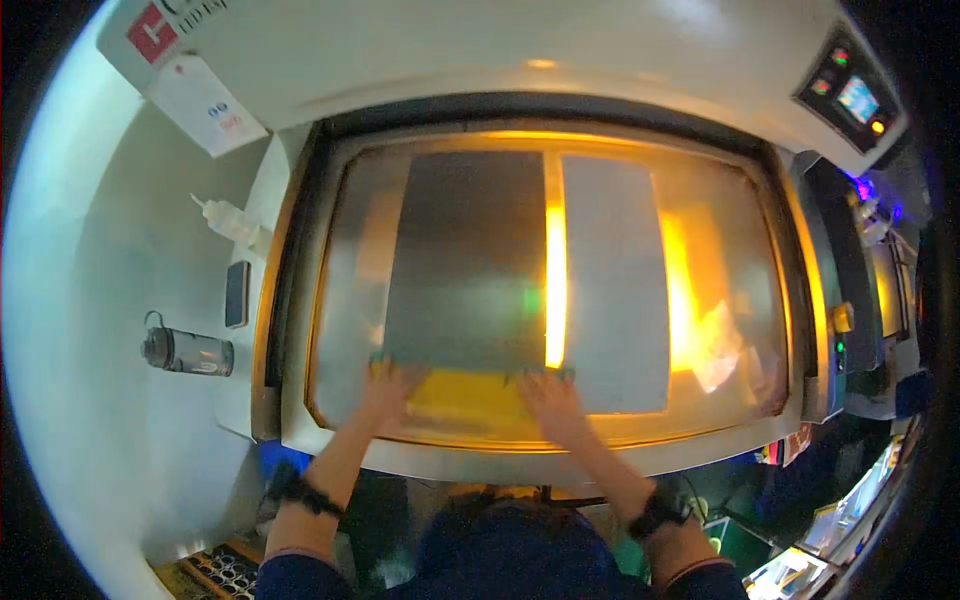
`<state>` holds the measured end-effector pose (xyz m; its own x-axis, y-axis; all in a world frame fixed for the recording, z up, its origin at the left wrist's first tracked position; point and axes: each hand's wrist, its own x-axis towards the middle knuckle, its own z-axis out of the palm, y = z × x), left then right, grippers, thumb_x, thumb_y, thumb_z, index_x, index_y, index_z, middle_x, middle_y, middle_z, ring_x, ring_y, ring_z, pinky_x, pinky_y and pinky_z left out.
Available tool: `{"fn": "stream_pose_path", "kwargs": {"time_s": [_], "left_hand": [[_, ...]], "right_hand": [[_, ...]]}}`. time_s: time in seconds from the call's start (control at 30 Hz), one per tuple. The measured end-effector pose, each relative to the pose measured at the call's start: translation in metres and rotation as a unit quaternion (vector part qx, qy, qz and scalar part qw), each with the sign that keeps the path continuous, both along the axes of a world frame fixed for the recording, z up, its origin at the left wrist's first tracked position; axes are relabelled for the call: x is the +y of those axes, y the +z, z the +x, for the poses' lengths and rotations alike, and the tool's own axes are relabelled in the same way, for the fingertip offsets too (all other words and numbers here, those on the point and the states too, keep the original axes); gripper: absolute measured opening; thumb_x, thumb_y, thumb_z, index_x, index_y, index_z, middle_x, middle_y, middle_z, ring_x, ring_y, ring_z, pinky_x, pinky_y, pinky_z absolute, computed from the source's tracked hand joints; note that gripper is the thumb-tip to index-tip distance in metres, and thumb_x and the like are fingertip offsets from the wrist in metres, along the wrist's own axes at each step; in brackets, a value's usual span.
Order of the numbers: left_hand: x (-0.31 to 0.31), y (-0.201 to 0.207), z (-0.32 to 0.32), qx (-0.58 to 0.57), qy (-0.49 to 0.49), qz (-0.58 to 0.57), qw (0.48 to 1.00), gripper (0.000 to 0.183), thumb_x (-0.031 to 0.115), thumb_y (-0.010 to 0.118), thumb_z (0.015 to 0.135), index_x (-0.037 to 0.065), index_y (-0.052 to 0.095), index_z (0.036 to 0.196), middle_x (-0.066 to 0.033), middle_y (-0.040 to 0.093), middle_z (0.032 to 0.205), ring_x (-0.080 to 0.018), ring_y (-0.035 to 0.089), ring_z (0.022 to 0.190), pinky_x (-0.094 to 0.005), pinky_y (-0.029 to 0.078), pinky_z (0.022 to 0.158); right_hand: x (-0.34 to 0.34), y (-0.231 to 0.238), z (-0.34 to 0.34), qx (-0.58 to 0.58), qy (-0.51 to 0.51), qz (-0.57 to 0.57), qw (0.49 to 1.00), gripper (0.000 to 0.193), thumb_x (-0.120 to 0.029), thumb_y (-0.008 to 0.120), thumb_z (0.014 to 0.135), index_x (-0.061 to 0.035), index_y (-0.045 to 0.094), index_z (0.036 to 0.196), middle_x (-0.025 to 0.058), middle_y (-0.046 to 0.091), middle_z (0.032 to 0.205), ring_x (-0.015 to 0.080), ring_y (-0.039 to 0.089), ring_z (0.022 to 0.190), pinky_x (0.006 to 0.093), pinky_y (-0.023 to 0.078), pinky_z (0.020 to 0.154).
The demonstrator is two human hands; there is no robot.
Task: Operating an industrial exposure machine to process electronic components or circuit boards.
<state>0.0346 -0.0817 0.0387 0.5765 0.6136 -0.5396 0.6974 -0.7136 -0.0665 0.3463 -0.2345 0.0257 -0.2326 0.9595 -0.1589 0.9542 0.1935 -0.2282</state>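
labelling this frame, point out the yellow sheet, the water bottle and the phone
yellow sheet (468, 398), head view, the bare middle of the sheet between the two hands
water bottle (192, 352), head view, the middle of its dark body, lying on its side
phone (237, 294), head view, the centre of its dark face

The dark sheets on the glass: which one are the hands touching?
The left dark sheet: both the left hand and right hand rest at its yellow near edge. The right dark sheet lies untouched.

A dark water bottle (188, 352) lies on its side well left of the machine's glass bed (740, 300). Just beside the bed's left edge sit a dark phone (237, 294) and a clear squeeze bottle (232, 222). A control panel (850, 95) sits above the bed's right corner.
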Motion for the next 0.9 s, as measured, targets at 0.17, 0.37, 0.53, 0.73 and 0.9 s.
{"fn": "stream_pose_path", "kwargs": {"time_s": [0.17,0.37,0.53,0.73,0.9], "left_hand": [[0.229,-0.010,0.085,-0.060,0.024,0.068,0.996,0.077,0.011,0.061,0.086,0.031,0.028,0.152,0.0032,0.029,0.158,-0.0409,0.033,0.139,-0.0686,0.025,0.109],[0.437,-0.063,0.142,-0.134,0.025,0.147,0.980,0.078,0.002,0.061,0.079,0.030,0.037,0.147,-0.0009,0.042,0.150,-0.0405,0.042,0.133,-0.0633,0.036,0.105],[0.500,-0.058,0.150,-0.222,0.130,-0.011,0.966,0.071,0.001,0.059,0.078,0.028,0.044,0.142,0.0013,0.045,0.148,-0.0338,0.044,0.132,-0.0634,0.038,0.103],[0.370,-0.041,0.101,-0.118,0.057,0.149,0.980,0.082,0.004,0.068,0.076,0.028,0.035,0.147,0.0047,0.034,0.155,-0.0358,0.037,0.137,-0.0682,0.031,0.106],[0.151,-0.016,0.009,-0.113,0.055,0.036,0.991,0.080,0.012,0.066,0.079,0.022,0.032,0.151,-0.0050,0.037,0.154,-0.0439,0.032,0.139,-0.0683,0.018,0.112]], "right_hand": [[0.244,-0.011,0.076,-0.047,-0.038,-0.050,0.997,0.099,-0.014,0.080,0.059,-0.0130,0.036,0.147,0.0118,0.041,0.149,0.0320,0.037,0.138,0.0565,0.027,0.114],[0.457,-0.050,0.150,-0.085,-0.047,0.100,0.990,0.088,-0.001,0.070,0.066,-0.0175,0.039,0.147,0.0093,0.039,0.151,0.0293,0.038,0.138,0.0443,0.033,0.113],[0.504,-0.054,0.151,-0.050,-0.062,0.041,0.996,0.084,0.002,0.064,0.066,-0.0155,0.042,0.145,0.0096,0.040,0.151,0.0278,0.040,0.137,0.0415,0.033,0.114],[0.393,-0.051,0.081,-0.067,-0.087,0.097,0.989,0.067,-0.005,0.050,0.084,-0.0245,0.038,0.147,0.0074,0.045,0.149,0.0318,0.044,0.134,0.0618,0.030,0.109],[0.164,-0.010,0.007,0.031,-0.021,-0.001,0.999,0.074,0.001,0.057,0.073,-0.0075,0.040,0.145,0.0162,0.038,0.150,0.0347,0.034,0.140,0.0550,0.031,0.112]]}}
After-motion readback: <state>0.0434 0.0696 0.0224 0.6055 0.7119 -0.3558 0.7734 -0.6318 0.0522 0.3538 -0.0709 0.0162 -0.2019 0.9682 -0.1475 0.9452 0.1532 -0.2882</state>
